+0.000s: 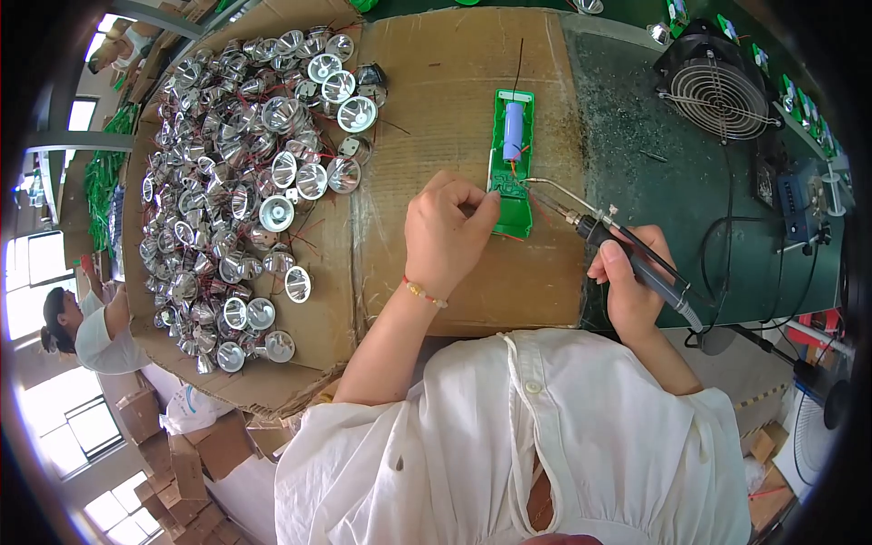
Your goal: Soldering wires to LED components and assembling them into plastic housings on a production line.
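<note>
A green plastic housing (516,220) lies on the brown cardboard in front of me. In it sit a lilac cylindrical battery cell (514,132) with red wires and a small green circuit board (509,185). My left hand (445,227) is closed in a pinch at the board's left edge; whatever its fingertips hold is too small to make out. My right hand (636,282) grips a black-handled soldering iron (647,272) with a thin metal guide tube (568,193) alongside. The iron's tip and the tube's end meet at the board's right side.
To the left, a cardboard box (331,363) holds many shiny reflector cups (277,213) with red wires. A black fan with a wire guard (718,95) and a blue control unit (799,204) stand right. Cables (727,218) hang near my right hand. Two people are at left.
</note>
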Available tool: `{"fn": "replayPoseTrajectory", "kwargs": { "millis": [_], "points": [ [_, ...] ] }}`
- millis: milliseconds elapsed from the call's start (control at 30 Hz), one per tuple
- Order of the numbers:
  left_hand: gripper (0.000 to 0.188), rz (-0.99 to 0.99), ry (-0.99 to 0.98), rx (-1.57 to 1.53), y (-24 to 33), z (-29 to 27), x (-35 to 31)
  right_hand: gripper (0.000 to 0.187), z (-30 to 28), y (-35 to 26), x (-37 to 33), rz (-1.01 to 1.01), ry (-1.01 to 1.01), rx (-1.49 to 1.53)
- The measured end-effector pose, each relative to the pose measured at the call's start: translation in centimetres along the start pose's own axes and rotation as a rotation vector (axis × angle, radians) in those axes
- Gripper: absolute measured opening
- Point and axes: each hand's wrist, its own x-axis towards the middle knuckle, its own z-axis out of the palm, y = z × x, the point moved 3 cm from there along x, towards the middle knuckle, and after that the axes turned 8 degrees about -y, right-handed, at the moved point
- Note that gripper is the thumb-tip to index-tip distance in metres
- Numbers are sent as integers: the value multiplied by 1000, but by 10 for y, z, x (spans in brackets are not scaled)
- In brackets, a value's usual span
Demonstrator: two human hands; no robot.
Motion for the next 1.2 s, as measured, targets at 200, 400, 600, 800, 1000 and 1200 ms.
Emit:
{"fn": "replayPoseTrajectory", "kwargs": {
  "millis": [200,400,600,800,1000,1200],
  "points": [
    [15,-22,-32,23,-2,0,-1,17,-2,-1,-5,0,3,-2],
    [11,127,122,-146,5,-20,-10,17,-6,-3,-6,9,37,19],
    [17,452,-70,82,9,-16,-23,18,-1,-3,-6,25,-5,41],
    [7,211,-22,55,-4,1,-11,17,5,-2,-3,22,-13,-51],
    [7,110,-38,-8,-7,6,-7,16,8,0,1,13,-3,-54],
    [7,80,-32,-39,-7,7,-5,15,8,-2,2,18,-22,-81]
  ]
}}
